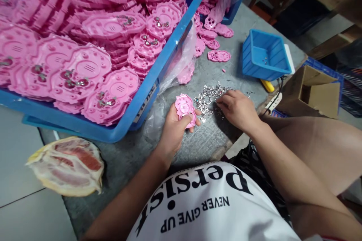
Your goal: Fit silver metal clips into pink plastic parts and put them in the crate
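Holding in the left hand [173, 130] one pink plate [184, 104], pressing the thumb on top and curling fingers beneath, face upward, probably for keeping its detail in sight; keeping it above the surface [195, 145], toward the near edge, just beside the metal bits [207, 98]; curling the right hand [239, 107] at the right border of those bits, bringing fingertips close together, leaving it impossible to tell whether pinching one or only touching; spreading the metal bits loose between both hands, seemingly for easy reach; occupying the surface's left part with a large blue crate [120, 131], pointing its near right corner toward the left hand; packing it with stacked plates [90, 66] in leaning rows, many showing metal parts, likely for saving room; scattering loose pink pieces [219, 56] beyond the metal bits; setting a small blue bin [258, 66] by the surface's right corner, containing a few tiny specks; resting a cut fruit [68, 165] at the left edge, apparently out of the hands' way.
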A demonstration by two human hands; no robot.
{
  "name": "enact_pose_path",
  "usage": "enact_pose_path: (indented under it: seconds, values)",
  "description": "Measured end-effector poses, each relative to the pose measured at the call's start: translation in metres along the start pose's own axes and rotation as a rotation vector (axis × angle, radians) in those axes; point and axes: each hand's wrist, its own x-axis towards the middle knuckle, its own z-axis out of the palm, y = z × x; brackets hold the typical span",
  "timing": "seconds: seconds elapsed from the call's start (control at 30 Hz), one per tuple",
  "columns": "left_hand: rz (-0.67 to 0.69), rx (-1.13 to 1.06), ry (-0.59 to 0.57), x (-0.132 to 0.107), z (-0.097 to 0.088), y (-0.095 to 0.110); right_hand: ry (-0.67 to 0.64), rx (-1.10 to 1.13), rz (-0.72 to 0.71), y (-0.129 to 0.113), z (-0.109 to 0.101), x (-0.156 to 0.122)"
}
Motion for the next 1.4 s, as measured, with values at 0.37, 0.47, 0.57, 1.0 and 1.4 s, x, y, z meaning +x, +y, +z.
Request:
enact_pose_path:
  seconds: [0.37, 0.47, 0.57, 1.0, 1.4]
  values:
    - [0.009, 0.006, -0.007, 0.0, -0.001, 0.0, -0.016, -0.049, 0.116, 0.002, -0.01, 0.005]
    - [0.007, 0.008, -0.006, 0.0, 0.0, 0.0, 0.017, -0.027, 0.065, 0.001, -0.004, 0.004]
    - [0.002, 0.009, -0.007, 0.0, 0.0, 0.0, 0.062, 0.011, 0.027, -0.004, 0.003, 0.007]
    - [0.001, -0.003, -0.003, -0.001, 0.001, 0.001, -0.009, -0.078, -0.024, -0.022, 0.01, 0.034]
    - [0.021, 0.004, -0.017, -0.001, 0.0, -0.003, 0.073, 0.053, 0.033, -0.012, 0.016, 0.03]
